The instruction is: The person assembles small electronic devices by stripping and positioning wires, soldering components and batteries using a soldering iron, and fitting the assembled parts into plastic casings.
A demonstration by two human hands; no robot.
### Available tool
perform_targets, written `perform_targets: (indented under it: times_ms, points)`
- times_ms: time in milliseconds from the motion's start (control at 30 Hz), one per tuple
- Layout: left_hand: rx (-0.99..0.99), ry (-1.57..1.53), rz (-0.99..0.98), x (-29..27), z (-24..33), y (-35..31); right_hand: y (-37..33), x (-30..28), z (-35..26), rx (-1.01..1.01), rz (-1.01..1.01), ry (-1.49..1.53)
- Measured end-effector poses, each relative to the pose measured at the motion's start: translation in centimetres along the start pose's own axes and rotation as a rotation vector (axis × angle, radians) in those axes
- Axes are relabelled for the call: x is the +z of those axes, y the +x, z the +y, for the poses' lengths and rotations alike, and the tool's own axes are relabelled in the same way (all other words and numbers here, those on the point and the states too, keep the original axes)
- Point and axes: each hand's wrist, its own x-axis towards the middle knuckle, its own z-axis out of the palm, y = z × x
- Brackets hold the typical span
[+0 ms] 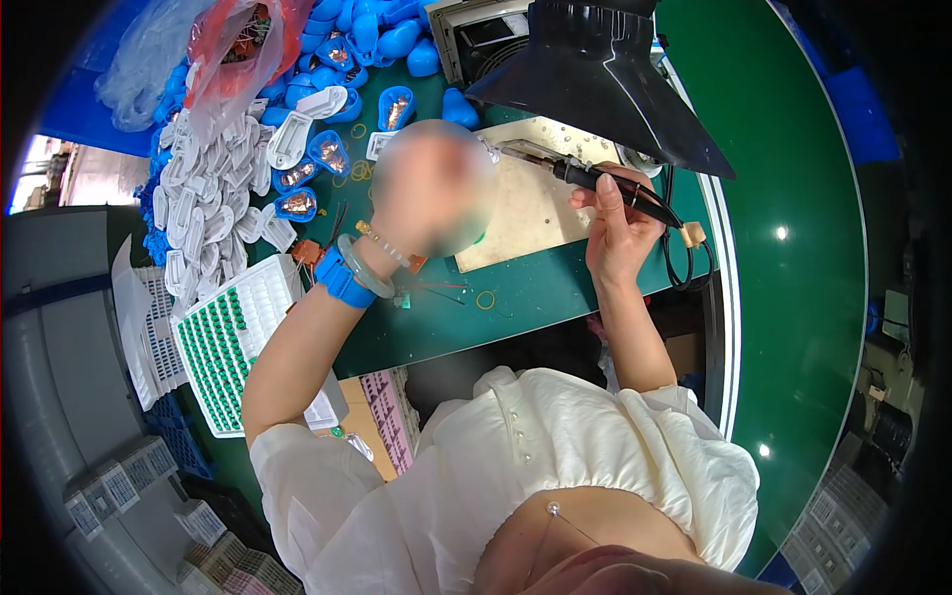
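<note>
In my right hand (623, 228) is a soldering iron (575, 173), its black handle gripped between thumb and fingers. The iron's metal tip points left, toward my left hand (421, 193). A blurred patch covers my left hand, so its fingers and anything in them are hidden. That hand is over the left edge of a pale worn board (531, 223). Close by on its left lie blue shells with copper-coloured insides (328, 152) and a white plastic part (379, 146). Thin wires (436, 288) lie on the green mat below my left wrist.
A black fume hood (605, 84) hangs over the far right of the board. White plastic parts (203, 198) and blue shells (382, 35) are heaped at the far left, beside a red-and-clear plastic bag (233, 74). A white tray of small green parts (213, 347) lies near my left forearm.
</note>
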Motion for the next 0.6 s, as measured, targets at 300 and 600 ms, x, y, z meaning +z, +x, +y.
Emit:
perform_targets:
  times_ms: [300, 600]
  points:
    - [-0.001, -0.001, -0.014, -0.09, 0.08, 0.04, 0.00, -0.07, -0.03, -0.005, -0.004, -0.014]
    - [-0.006, -0.005, -0.018, -0.14, 0.10, -0.07, -0.01, 0.09, -0.19, -0.005, -0.002, 0.003]
